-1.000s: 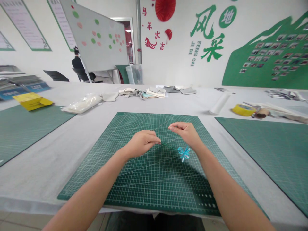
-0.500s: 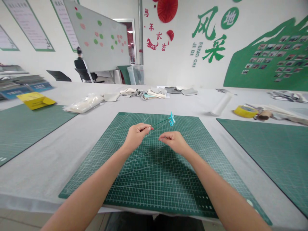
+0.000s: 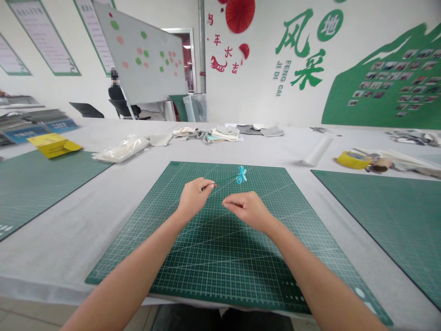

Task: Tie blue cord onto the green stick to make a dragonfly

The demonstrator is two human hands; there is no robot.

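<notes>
Between thumb and fingers, my left hand pinches the end of a thin dark green stem. At the stem's far tip is a bright blue flower-like piece with looped, pale-edged petals, tilted up and away to the right. My right hand is closed in a pinch just right of and nearer than the left, apart from the stem; whatever its fingertips hold, if anything, is too small to make out. Both hands hover over a green gridded cutting mat.
More cutting mats lie left and right. A yellow card box, a plastic-wrapped pack, fabric scraps, a white roll and yellow tape lie farther back. A person sits beyond the table.
The blue flower-like piece has turned and shifted slightly left and down. My right hand has moved a little left, nearer the left hand. The left hand keeps its pinch on the stem.
</notes>
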